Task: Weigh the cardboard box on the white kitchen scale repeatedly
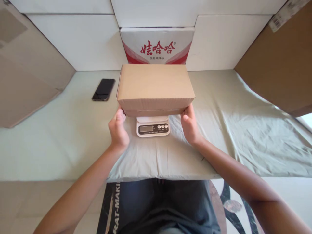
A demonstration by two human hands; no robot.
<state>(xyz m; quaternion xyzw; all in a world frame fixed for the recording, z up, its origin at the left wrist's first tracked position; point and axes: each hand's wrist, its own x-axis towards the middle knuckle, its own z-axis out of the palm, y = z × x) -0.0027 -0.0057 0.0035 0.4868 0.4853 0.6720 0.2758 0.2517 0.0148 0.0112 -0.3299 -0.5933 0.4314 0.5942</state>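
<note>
A closed brown cardboard box [156, 83] is held level between my two hands over a white digital kitchen scale [153, 126]. My left hand [118, 128] grips the box's lower left corner, its fingers partly hidden beneath. At the lower right corner, my right hand [190, 125] holds it the same way. Only the front of the scale shows, with its grey display and round buttons; the box hides the weighing plate. Whether the box touches the plate, I cannot tell.
A black phone [104, 89] lies on the green cloth [80, 143] left of the box. Behind stand white cartons [73, 42] and a red-and-white printed carton [158, 45]. Large brown cardboard boxes flank the surface at left [29, 71] and right [280, 61].
</note>
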